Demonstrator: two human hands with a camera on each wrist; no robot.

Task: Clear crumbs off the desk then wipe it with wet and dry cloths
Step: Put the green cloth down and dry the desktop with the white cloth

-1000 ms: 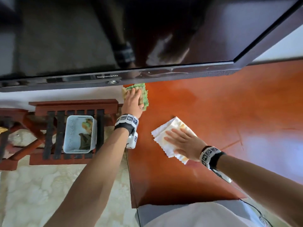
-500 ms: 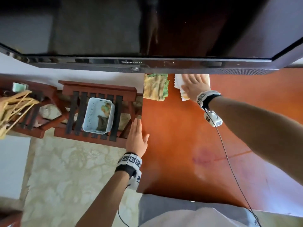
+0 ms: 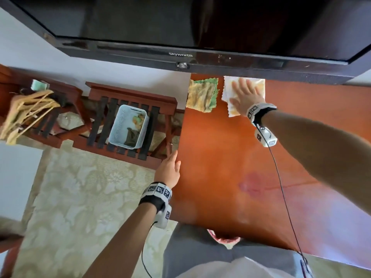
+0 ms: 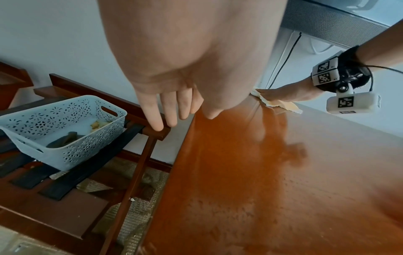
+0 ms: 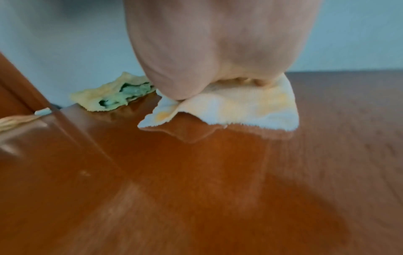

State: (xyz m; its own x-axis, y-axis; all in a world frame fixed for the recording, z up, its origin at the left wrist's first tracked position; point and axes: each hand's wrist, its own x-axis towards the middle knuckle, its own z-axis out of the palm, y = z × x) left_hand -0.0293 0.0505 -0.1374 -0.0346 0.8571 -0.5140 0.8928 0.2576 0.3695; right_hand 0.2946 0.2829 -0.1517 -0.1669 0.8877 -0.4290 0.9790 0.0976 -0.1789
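Observation:
The reddish-brown wooden desk (image 3: 220,167) fills the right half of the head view. A green and yellow cloth (image 3: 202,95) lies alone at its far left corner, under the television. Beside it, to the right, lies a white and yellow cloth (image 3: 257,85), and my right hand (image 3: 244,95) presses flat on it with straight fingers. The right wrist view shows this white cloth (image 5: 240,110) pinned under my palm and the green cloth (image 5: 113,96) behind it. My left hand (image 3: 170,167) hovers at the desk's left edge, fingers straight, holding nothing.
A black television (image 3: 180,27) overhangs the desk's far side. Left of the desk stands a slatted wooden rack (image 3: 128,109) carrying a pale blue perforated basket (image 3: 128,127) with scraps inside. Wooden hangers (image 3: 24,111) lie further left. A cable (image 3: 281,187) trails over the desk.
My left hand left the green cloth at the far corner and drew back to the desk's left edge. My right hand slid the white cloth from the desk's middle to the far edge.

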